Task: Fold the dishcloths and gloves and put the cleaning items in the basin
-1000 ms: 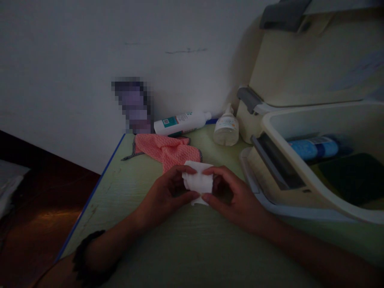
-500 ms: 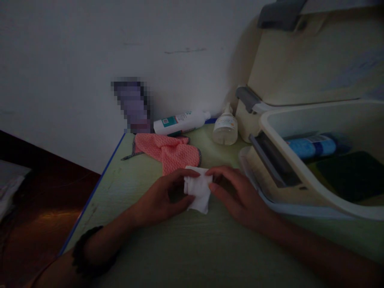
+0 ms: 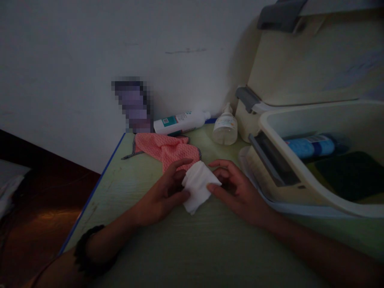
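Note:
A folded white tissue [image 3: 199, 187] is held between my two hands, low over the green tabletop [image 3: 180, 248]. My left hand [image 3: 162, 196] grips its left edge, thumb on the face and the other fingers curled behind. On the right edge, my right hand [image 3: 240, 192] presses the thumb against the tissue, with its index finger stretched above and its remaining fingers partly hidden. Just beyond the tissue lies a crumpled pink cloth [image 3: 168, 148] with a dark striped border.
Behind the cloth, a white bottle [image 3: 180, 122] lies on its side near a clear pump bottle [image 3: 225, 128]. To the right stands an open-lidded plastic bin [image 3: 300, 196] holding a blue bottle [image 3: 312, 146] and a dark green pad [image 3: 351, 176]. A pixelated, phone-shaped object [image 3: 135, 106] leans on the wall.
The tissue has turned so a corner points down, and more of its face shows. My fingers have shifted along its edges, the right index finger lifting off it. Everything else stays put.

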Demonstrator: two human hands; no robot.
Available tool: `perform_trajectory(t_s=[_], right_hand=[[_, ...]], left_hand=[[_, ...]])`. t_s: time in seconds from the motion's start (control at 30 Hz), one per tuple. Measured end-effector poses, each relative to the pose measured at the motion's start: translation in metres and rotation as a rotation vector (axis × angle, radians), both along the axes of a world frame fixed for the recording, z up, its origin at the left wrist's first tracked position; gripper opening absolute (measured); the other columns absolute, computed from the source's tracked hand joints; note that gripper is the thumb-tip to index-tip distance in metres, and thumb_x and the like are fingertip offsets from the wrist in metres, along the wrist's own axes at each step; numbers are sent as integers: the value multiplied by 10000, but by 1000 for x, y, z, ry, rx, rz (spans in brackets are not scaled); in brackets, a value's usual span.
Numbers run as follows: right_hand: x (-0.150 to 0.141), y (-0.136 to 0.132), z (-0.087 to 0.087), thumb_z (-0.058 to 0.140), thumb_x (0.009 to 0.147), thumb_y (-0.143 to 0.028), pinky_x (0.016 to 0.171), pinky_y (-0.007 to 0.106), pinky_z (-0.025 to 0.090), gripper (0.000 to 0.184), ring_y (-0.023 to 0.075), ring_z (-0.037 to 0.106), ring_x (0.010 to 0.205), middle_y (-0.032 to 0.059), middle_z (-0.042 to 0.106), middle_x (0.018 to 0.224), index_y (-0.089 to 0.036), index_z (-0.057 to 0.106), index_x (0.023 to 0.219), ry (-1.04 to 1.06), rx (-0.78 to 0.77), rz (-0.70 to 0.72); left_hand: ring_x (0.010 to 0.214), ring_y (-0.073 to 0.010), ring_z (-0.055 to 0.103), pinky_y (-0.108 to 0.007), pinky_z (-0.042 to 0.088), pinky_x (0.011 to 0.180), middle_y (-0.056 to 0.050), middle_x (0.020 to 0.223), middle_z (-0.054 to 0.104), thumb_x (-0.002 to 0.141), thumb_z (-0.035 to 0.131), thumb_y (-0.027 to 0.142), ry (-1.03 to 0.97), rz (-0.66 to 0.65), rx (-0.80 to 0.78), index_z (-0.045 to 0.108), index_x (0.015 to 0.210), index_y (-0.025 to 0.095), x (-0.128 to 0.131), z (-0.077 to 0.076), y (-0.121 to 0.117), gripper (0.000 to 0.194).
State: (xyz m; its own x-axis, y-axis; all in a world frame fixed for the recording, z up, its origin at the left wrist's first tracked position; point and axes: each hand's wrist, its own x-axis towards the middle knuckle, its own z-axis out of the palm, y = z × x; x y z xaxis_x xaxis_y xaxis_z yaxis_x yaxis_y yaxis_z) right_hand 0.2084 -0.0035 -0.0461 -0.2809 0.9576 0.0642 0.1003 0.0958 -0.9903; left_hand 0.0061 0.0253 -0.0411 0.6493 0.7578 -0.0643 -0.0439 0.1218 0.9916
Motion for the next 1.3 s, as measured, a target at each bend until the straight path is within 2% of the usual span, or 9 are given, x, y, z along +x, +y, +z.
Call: perform_trajectory(t_s=[0.1, 0.23, 0.3, 0.4, 0.57, 0.9, 1.0, 1.13, 1.3], right_hand=[[-1, -2, -1, 561, 827, -212, 691, 277, 460, 317, 136, 585, 799, 7, 607, 863, -220, 415, 1108, 112, -44, 9], [-3, -4, -4, 567, 836, -232, 693, 267, 458, 266, 134, 584, 822, 8, 606, 888, -233, 450, 1075, 149, -32, -2], [-3, -4, -5, 560, 842, -234, 697, 266, 461, 247, 133, 582, 825, 5, 597, 889, -240, 457, 1066, 145, -5, -33], [-3, -4, -6, 545, 851, -237, 653, 254, 459, 254, 127, 568, 779, -8, 567, 847, -253, 455, 1088, 111, 35, -84], [-4, -4, -4, 509, 864, -228, 523, 230, 418, 262, 105, 509, 633, -13, 538, 846, -284, 466, 1117, 39, 57, -120], [-5, -5, 0, 481, 870, -223, 462, 228, 335, 238, 103, 414, 548, -49, 443, 650, -254, 495, 1106, 19, 23, -183], [-4, -5, 0, 472, 874, -210, 460, 224, 333, 231, 99, 409, 545, -48, 446, 658, -258, 500, 1098, 25, 41, -153], [-3, -6, 0, 468, 878, -190, 468, 214, 338, 219, 93, 406, 551, -50, 443, 663, -260, 507, 1081, 25, 59, -121], [-1, -8, -3, 474, 887, -201, 472, 201, 334, 228, 89, 407, 567, -52, 447, 675, -291, 509, 1094, -4, 73, -72]], left_hand=[[961, -189, 547, -290, 437, 779, -54, 1098, 568, 812, 576, 193, 15, -15, -21, 397, 1248, 245, -1, 2, 3, 474], [830, -162, 563, -257, 437, 695, -39, 933, 616, 864, 519, 257, 151, -131, -19, 558, 1105, 182, -1, 11, 5, 256], [775, -149, 560, -252, 434, 672, -38, 889, 624, 872, 505, 267, 194, -133, -6, 594, 1048, 163, 0, 15, 4, 223], [746, -141, 570, -241, 443, 640, -49, 893, 632, 869, 508, 275, 161, -109, -52, 587, 1037, 153, 2, 14, 4, 223], [782, -149, 593, -250, 463, 672, -39, 884, 641, 780, 624, 234, 148, -62, -105, 583, 981, 151, 3, 9, 6, 222], [675, -90, 564, -183, 421, 589, 20, 791, 617, 742, 680, 225, 143, 74, -116, 606, 877, 159, 4, 5, 9, 168], [732, -97, 569, -192, 441, 639, 16, 830, 603, 726, 687, 166, 51, 52, -122, 570, 876, 159, 3, 2, 9, 191], [829, -140, 590, -233, 459, 693, -30, 939, 623, 749, 663, 169, -5, -28, -160, 555, 996, 163, 2, 2, 9, 269], [794, -120, 584, -200, 433, 663, -20, 899, 639, 810, 603, 237, -34, -25, -206, 604, 972, 165, 2, 8, 9, 177]])
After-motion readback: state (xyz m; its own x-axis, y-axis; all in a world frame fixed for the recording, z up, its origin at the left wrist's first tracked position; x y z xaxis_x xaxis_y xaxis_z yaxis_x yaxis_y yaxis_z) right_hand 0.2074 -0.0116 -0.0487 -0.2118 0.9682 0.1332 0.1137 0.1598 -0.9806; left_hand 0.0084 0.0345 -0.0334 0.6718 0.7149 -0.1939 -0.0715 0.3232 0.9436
